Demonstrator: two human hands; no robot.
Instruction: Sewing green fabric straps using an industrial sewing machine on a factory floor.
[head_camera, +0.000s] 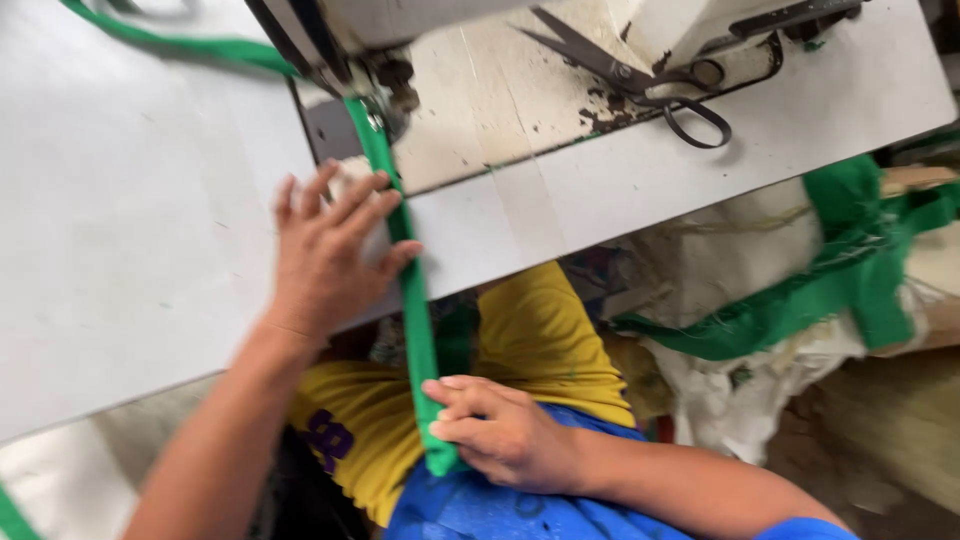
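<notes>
Right now the left hand (325, 255) is lying flat with its fingers spread on the white bench (130, 240), its fingertips pressing against the narrow green fabric strip (412, 300) just in front of the grey sewing machine head (370, 60). That strip is running from under the machine's presser area, across the bench edge and down over the person's lap. The right hand (500, 430) is pinching the lower end of the strip between thumb and fingers, holding it taut below the bench edge, above a yellow garment (540, 335) and a blue cloth (470, 505).

More green strip (190, 45) is trailing away across the upper left of the bench. A pair of dark metal scissors (640, 80) is lying on the worn, flaking part of the bench, well apart from both hands, to the right of the machine. Beyond the bench edge on the right, a loose heap of green fabric strips (840, 270) is draping over a white sack (730, 390) on the floor.
</notes>
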